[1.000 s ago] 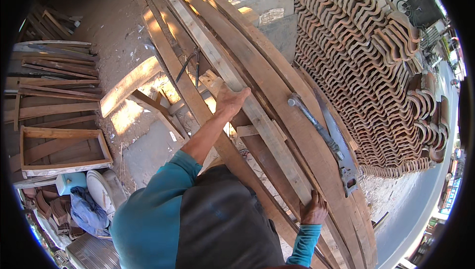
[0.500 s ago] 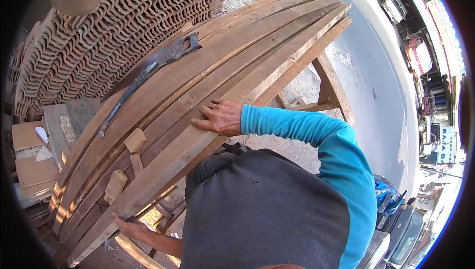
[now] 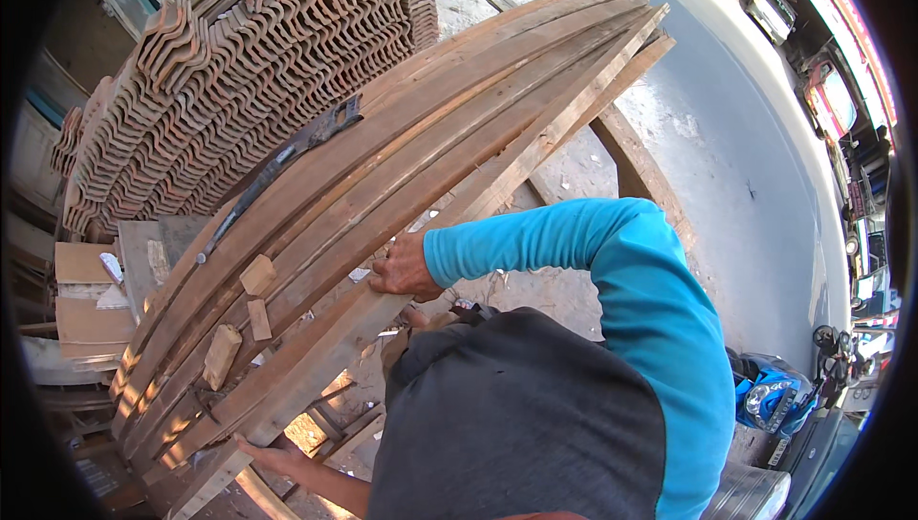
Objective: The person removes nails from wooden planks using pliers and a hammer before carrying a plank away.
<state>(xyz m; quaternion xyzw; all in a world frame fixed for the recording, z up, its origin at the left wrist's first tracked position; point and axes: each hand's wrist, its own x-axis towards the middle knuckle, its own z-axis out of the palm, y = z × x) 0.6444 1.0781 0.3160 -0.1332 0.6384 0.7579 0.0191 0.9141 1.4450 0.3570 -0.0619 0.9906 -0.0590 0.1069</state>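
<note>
The nearest long wooden beam [image 3: 320, 375] slants from lower left to upper right in front of me. My right hand [image 3: 406, 267], in a blue sleeve, is closed over its upper edge near the middle. My left hand [image 3: 273, 457] holds the same beam near its lower left end, thumb along the side and the other fingers partly hidden. Beyond it lie several more long planks [image 3: 449, 104] side by side. A narrow gap shows between the held beam and its neighbour. Small wood blocks [image 3: 222, 356] rest on the planks to the left.
A handsaw [image 3: 330, 128] and a dark long-handled tool [image 3: 249, 203] lie on the far planks. Behind them rises a stack of clay roof tiles [image 3: 239, 109]. Wooden trestle legs [image 3: 641, 166] stand beneath. At right are a road [image 3: 736, 138] and a blue motorbike [image 3: 770, 396].
The held beam has moved toward me, with a gap opening behind it. Both hands keep their grip. My view has shifted, showing more of the tile stack and the motorbike.
</note>
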